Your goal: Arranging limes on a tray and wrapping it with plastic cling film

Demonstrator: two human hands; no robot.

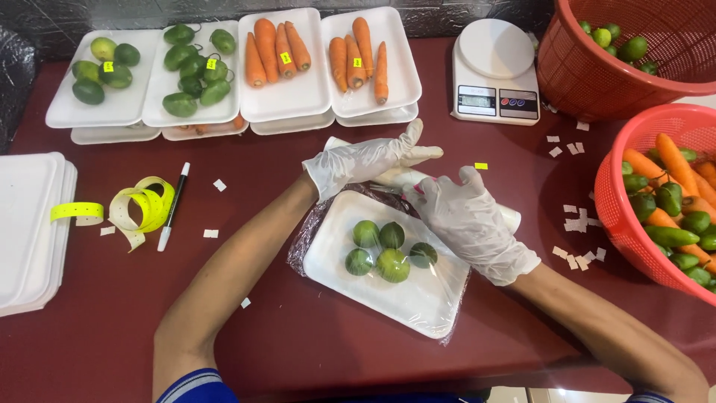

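Both hands wear thin clear gloves and work above a white foam tray (418,298) on the dark red tabletop (112,336). The tray carries five limes (388,250) and lies just below and between the two hands, under a sheet of clear wrap (313,231) whose loose edge shows at the tray's left side.

Right hand (470,224): fingers curled down over the roll of wrap (406,177), gripping it at the tray's far edge. Left hand (365,160): flat and released, fingers stretched out, resting on the roll; it clasps nothing.

State of the work, judged from the layout:
- Done: beyond the left hand, four trays stand in a row, two of green fruit (104,67) and peppers (194,71), two of carrots (313,48), each with small yellow labels.
- In hand: the lime tray appears covered on top, but the wrap is not yet cut from the roll or tucked under, and no label shows on it.
- Left: to the right of the right hand, two red baskets (619,201) hold unpacked produce. Far left of the left hand, blank trays (30,224) are stacked, with a yellow label strip (142,205) and a pen (173,205). A white scale (496,75) stands beyond the right hand.
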